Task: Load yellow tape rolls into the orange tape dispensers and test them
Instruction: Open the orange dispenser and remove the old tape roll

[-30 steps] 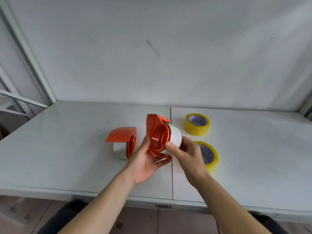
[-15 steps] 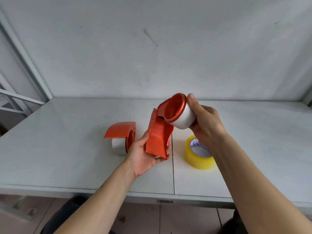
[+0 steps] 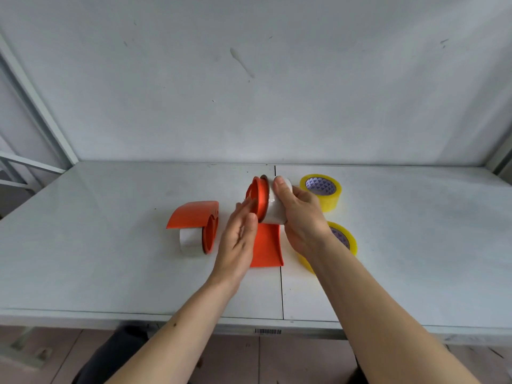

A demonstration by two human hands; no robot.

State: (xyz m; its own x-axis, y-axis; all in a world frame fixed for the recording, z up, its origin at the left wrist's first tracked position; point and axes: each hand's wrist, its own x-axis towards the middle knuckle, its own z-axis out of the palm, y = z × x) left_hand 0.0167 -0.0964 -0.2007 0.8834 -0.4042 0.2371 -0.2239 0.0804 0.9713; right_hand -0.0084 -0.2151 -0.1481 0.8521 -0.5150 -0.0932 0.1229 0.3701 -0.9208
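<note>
Since half a second back, the held orange dispenser (image 3: pixel 261 217) has come down from chest height to the counter (image 3: pixel 97 245), its curved guard plate lying flat toward the near edge and its round hub standing up at the far end; the far yellow roll (image 3: pixel 321 192) is back in sight to the right. Right hand (image 3: pixel 300 217) wraps the white spent core (image 3: pixel 273 209) seated on that hub, thumb over the top, fingers curled behind. Left hand (image 3: pixel 239 236) is flat and open, holding nothing, fingertips just by the hub's left face; whether they press it cannot be told. Step in hand, by the look of it: getting the old white core off so a yellow roll can go on. Nothing loaded yet. Next move likely calls for the left hand to brace the dispenser while the right draws the core off sideways to the right, then a reach for a roll. Near yellow roll (image 3: pixel 343 239) sits partly hidden behind the right wrist, close at hand. Second dispenser (image 3: pixel 196 223) rests to the left, apart from both hands, a white core in it too. Both forearms reach in from the near edge, converging on centre.
</note>
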